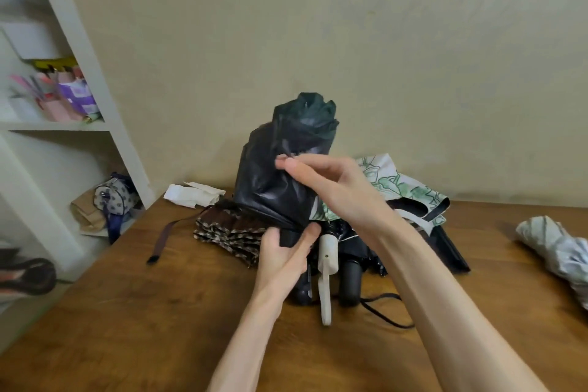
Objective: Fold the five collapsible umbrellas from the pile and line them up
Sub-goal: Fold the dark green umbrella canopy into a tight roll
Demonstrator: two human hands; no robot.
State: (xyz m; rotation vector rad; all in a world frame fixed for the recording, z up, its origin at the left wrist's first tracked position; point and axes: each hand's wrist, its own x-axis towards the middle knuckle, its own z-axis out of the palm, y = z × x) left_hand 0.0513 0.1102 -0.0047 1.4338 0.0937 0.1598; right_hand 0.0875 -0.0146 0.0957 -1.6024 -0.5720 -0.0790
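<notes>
Held umbrella: a black fabric collapsible umbrella [280, 175] stands upright over the pile at the far middle of the table, its canopy loose and bunched, its top toward the wall.
Left hand: the left hand [284, 256] grips the black umbrella at its narrow lower end, just beneath the canopy's hem, with fingers and thumb curled round it.
Right hand: the right hand [327, 181] reaches across from the right and pinches a fold of the black canopy between thumb and fingertips, about halfway up.
Dark handle: a stubby black handle [302, 291] shows below the left hand; it seems to belong to the held umbrella, though the hand covers the join.
Pile, left: a brown umbrella with a pale patterned edge [227, 232] lies folded flat on the table, touching the held canopy's hem, with its brown closing strap [162, 240] trailing off to the left.
Pile, middle: a cream plastic hooked handle [326, 267] points toward the person, leading back to a white canopy printed with green leaves [401, 188].
Pile, right: a black cylindrical handle [350, 280] lies just beside the cream one, with glossy black cloth behind it and a thin black cord [381, 312] looping onto the table.
Apart: a crumpled silver-grey umbrella [553, 248] lies at the right edge, well apart from the pile.
Surface: a brown wooden table [143, 328] set against a beige wall [381, 41].
Surroundings: crumpled white paper [191, 194] sits at the table's far left corner, and a white shelf unit [95, 89] stands to the left.
</notes>
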